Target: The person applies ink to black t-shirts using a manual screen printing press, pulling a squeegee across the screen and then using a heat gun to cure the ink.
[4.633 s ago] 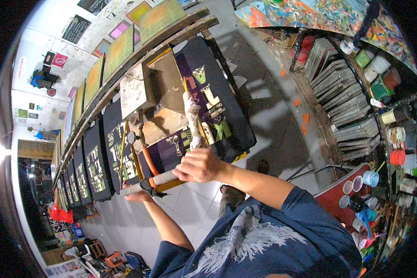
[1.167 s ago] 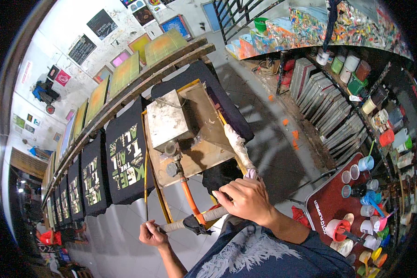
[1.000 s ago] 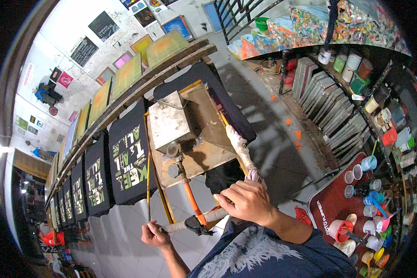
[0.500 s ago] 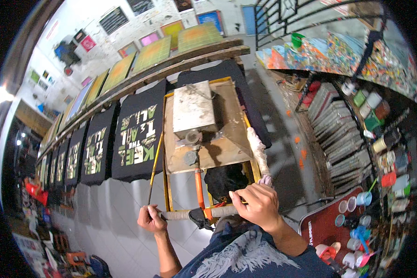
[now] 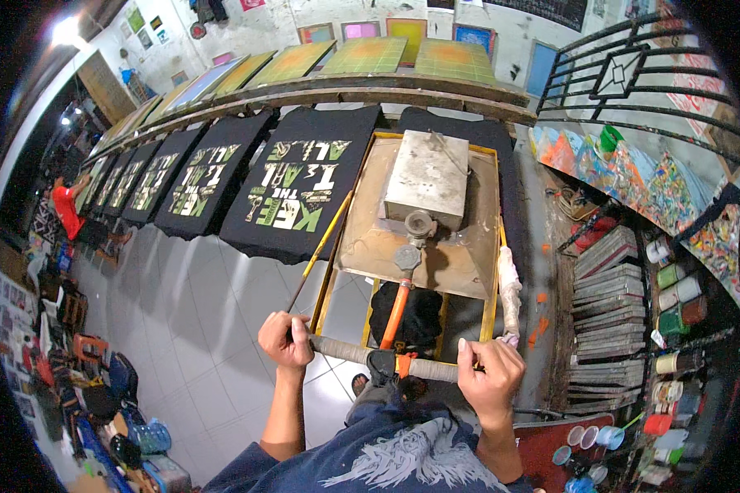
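My left hand (image 5: 286, 338) is closed around the left end of a tape-wrapped handlebar (image 5: 341, 349). My right hand (image 5: 491, 376) is wrapped round its right end, thumb upward. The bar belongs to a yellow metal frame (image 5: 325, 300) that carries a broad brown heater hood (image 5: 464, 255) with a dirty pale metal box (image 5: 426, 177) on top. An orange pipe (image 5: 396, 314) runs from the hood's fitting down to the bar. A thin yellow-and-dark rod (image 5: 330, 238) slants up from beside my left hand. Under the hood lies a black T-shirt (image 5: 506, 144), mostly covered.
Left of the hood, printed black T-shirts (image 5: 304, 172) lie in a row beneath a long wooden rail (image 5: 329, 89). A person in red (image 5: 67, 209) is at the far left. Stacked screen frames (image 5: 607, 329) and paint tubs (image 5: 670, 386) stand to my right.
My view has swung left, so the hood and shirts appear farther right and the person in red shows. My hands stay at the bar's ends; the right now looks more tightly curled.
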A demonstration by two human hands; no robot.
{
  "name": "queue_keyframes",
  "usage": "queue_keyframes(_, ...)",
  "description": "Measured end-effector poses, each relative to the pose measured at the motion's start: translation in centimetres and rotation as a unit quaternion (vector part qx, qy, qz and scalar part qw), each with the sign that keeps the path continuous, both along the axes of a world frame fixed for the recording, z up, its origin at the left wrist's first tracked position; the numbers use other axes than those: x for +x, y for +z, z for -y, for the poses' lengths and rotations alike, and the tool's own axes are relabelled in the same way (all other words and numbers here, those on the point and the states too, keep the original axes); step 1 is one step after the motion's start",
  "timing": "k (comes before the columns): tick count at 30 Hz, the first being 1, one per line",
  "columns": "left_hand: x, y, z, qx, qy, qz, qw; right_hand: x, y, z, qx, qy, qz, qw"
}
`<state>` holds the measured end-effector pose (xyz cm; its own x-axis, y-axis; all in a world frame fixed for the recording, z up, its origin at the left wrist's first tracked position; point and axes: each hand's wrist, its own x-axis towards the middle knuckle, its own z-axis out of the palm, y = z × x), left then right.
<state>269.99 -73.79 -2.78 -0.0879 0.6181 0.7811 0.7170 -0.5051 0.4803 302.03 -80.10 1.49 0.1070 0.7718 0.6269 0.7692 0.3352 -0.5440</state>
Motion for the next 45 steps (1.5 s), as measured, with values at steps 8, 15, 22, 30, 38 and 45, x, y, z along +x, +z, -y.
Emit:
queue_keyframes(8,0.0,0.1,-0.3,0.013,-0.004,0.014,1.000,-0.3,-0.1,-0.2,0.001,-0.003,0.011,1.000)
queue_keyframes(15,0.1,0.4,-0.4,0.013,-0.013,0.009,1.000,-0.4,-0.1,-0.3,0.000,-0.010,0.008,1.000)
queue_keyframes(22,0.1,0.5,-0.5,0.009,-0.017,0.008,1.000,-0.3,-0.4,-0.4,0.008,-0.012,0.006,1.000)
queue_keyframes(30,0.4,0.3,-0.6,0.009,-0.012,0.039,0.999,-0.3,-0.2,-0.4,0.006,-0.018,-0.005,1.000)
queue_keyframes(38,0.4,-0.2,-0.6,0.003,-0.011,0.044,0.999,0.0,-0.2,-0.4,0.015,-0.015,-0.002,1.000)
queue_keyframes(45,2.3,0.7,0.4,-0.059,0.013,0.082,0.995,2.4,-1.4,-0.4,0.105,-0.062,0.070,0.990)
